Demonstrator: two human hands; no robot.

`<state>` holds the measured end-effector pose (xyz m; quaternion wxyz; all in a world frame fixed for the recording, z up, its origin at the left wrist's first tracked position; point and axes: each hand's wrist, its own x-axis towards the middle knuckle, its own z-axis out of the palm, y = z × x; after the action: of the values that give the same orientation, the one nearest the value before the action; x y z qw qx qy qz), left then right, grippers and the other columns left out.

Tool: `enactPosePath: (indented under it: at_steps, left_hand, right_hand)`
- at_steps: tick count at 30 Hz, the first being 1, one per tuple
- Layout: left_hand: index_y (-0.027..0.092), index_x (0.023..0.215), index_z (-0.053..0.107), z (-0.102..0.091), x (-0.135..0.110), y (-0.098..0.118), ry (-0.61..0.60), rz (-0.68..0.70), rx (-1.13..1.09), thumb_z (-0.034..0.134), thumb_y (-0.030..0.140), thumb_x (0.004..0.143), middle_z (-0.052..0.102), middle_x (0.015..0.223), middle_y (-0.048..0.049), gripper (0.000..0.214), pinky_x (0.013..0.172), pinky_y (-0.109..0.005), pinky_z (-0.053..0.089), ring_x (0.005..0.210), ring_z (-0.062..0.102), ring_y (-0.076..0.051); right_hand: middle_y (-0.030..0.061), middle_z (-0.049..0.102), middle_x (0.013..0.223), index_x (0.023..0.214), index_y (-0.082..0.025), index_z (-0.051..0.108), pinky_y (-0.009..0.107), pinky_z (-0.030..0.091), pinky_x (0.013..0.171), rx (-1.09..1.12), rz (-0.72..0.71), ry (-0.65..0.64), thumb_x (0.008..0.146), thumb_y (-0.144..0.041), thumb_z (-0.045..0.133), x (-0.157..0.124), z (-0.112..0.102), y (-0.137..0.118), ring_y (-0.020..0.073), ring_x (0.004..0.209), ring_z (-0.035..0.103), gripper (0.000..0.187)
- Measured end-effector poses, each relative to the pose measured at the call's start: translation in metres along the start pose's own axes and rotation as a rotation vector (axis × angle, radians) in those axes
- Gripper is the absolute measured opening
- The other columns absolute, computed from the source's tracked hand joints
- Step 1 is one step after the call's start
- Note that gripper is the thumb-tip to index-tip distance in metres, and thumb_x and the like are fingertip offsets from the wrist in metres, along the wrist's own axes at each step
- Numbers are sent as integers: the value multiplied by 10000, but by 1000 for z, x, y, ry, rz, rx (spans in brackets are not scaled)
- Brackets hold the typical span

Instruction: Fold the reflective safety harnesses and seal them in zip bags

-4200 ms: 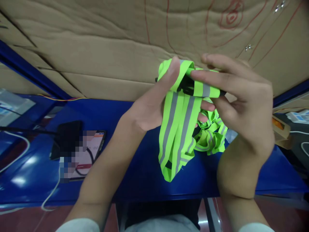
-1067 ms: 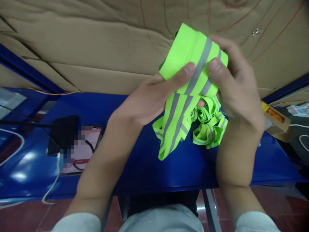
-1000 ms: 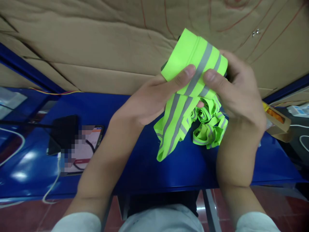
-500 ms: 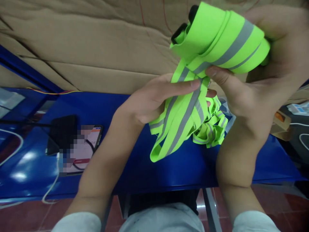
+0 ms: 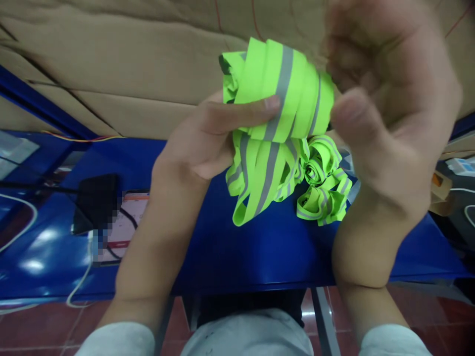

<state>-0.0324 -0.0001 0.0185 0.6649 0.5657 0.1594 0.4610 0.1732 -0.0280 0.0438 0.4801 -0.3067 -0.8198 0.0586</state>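
Note:
My left hand is closed around a rolled neon-green reflective strap with grey stripes, its thumb pressed on the outside. Dark pieces show at the roll's left end. Loose loops of the same strap hang below the roll over the blue table. Just right of the roll is my right hand, blurred by motion, with its thumb apart from its curled fingers and nothing visible in it. More green reflective straps lie coiled on the table behind the hanging loops.
On the blue table, a phone and a black flat object with cables lie at left. Brown paper covers the back. A cardboard box stands at right.
The roll has passed from my right hand to my left and moved left and down. My right hand has come off it; my left hand has shifted from the hanging loops to the roll.

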Motion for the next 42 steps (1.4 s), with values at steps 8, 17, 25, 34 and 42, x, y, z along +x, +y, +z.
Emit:
enactPosePath:
  at_steps: [8, 17, 25, 34, 42]
  left_hand:
    - [197, 1050, 742, 7, 3, -12, 60, -34, 0, 797, 210, 874, 784, 1074, -11, 185, 908, -333, 634, 1053, 762, -242]
    - [193, 1238, 666, 2, 5, -12, -4, 43, 178, 811, 309, 871, 753, 1220, -21, 412, 975, -361, 613, 1197, 715, -287]
    - [180, 1184, 711, 1, 9, -26, -105, -108, -103, 802, 186, 865, 790, 1132, -41, 332, 978, -394, 628, 1082, 764, -259]
    - [216, 1080, 737, 19, 15, -46, -12, -42, -180, 878, 280, 801, 802, 1076, -11, 319, 962, -356, 622, 1047, 761, -249]
    - [216, 1202, 709, 23, 17, -44, -27, 13, -155, 819, 191, 850, 765, 1234, -2, 369, 1089, -304, 554, 1333, 642, -243]
  right_hand:
    - [-46, 755, 987, 1149, -437, 761, 391, 580, 729, 97, 102, -89, 720, -379, 876, 3, -2, 38, 266, 881, 698, 447]
    - [-22, 760, 1025, 1061, -318, 816, 395, 591, 851, 311, 236, 218, 856, -288, 787, 2, 16, 16, 255, 981, 713, 209]
    - [-5, 755, 1084, 1057, -238, 809, 402, 604, 950, 557, 142, 360, 842, -223, 772, 8, 33, 29, 241, 1037, 707, 219]
    - [17, 726, 1032, 1139, -268, 786, 375, 525, 891, 169, -73, 428, 812, -304, 798, 10, 29, 35, 244, 978, 644, 329]
    - [0, 689, 1139, 1166, -207, 696, 349, 510, 1053, 30, -95, 460, 894, -289, 734, 7, 41, 21, 203, 1152, 638, 287]
